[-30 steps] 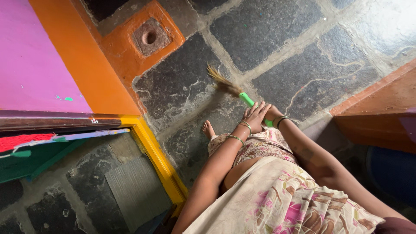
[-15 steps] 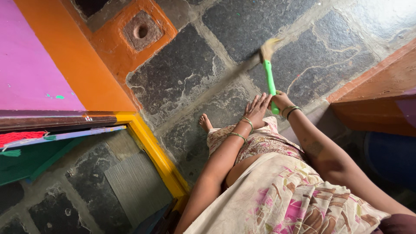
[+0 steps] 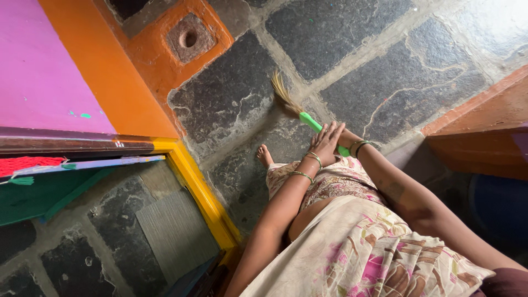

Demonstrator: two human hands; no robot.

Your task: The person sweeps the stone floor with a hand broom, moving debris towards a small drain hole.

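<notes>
Whereas the broom stood nearly upright half a second earlier, with its bristles up and to the right of the hands, it now slants up and to the left of them. The stone floor (image 3: 341,33), made of dark slabs with pale joints, extends on all sides of both hands. An orange raised block (image 3: 165,60) with a round hole lies well up and to the left of the hands, about where it was before. A yellow door frame (image 3: 198,192) runs below and to the left of the left hand. The floral garment (image 3: 357,247) covers the area directly below both hands.

The broom (image 3: 300,113) has straw bristles resting on the floor and a green handle leading down to the hands. The right hand (image 3: 347,144) is mostly hidden behind the left; it appears closed around the lower end of the green handle. The left hand (image 3: 328,144) lies with fingers extended and slightly spread, flat over the handle and the right hand, gripping nothing. A bare foot (image 3: 265,157) rests on the floor just left of the left hand, unchanged in position.
</notes>
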